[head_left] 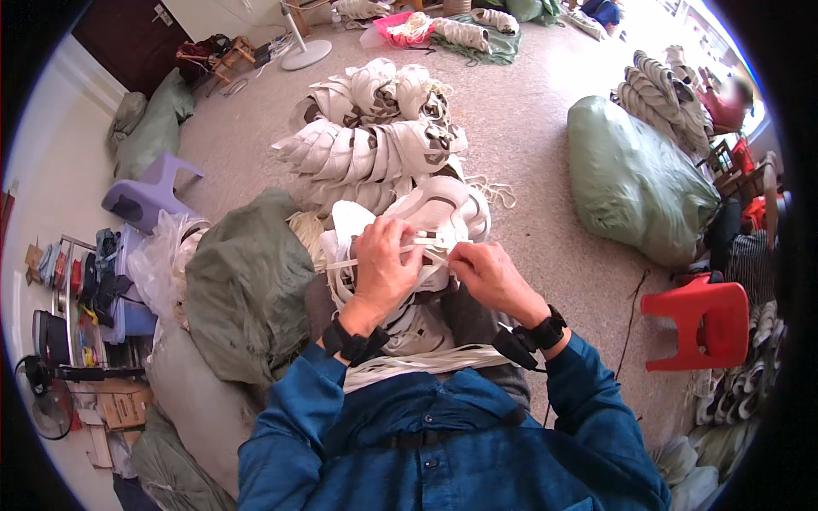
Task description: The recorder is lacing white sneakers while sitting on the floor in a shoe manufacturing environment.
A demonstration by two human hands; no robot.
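A white shoe upper (pixel 436 204) rests above my lap, with pale flat laces (pixel 345 265) crossing its front. My left hand (pixel 388 262) is on the left side of the upper, its fingers closed on a shoelace. Just across from it, my right hand (pixel 487 274) pinches lace by the right edge of the upper. The fingers partly hide the eyelets between the hands. More white upper pieces (pixel 417 330) lie on my thighs below the hands. A bunch of loose pale laces (pixel 426 364) lies across my lap.
Stacked white uppers (pixel 366 153) lie on the floor ahead. A dark green sack (pixel 247 281) leans at my left, near a purple stool (pixel 152 192). On the right are a big green sack (pixel 635 183), a red stool (pixel 699 322) and another person (pixel 724 106) beside more uppers.
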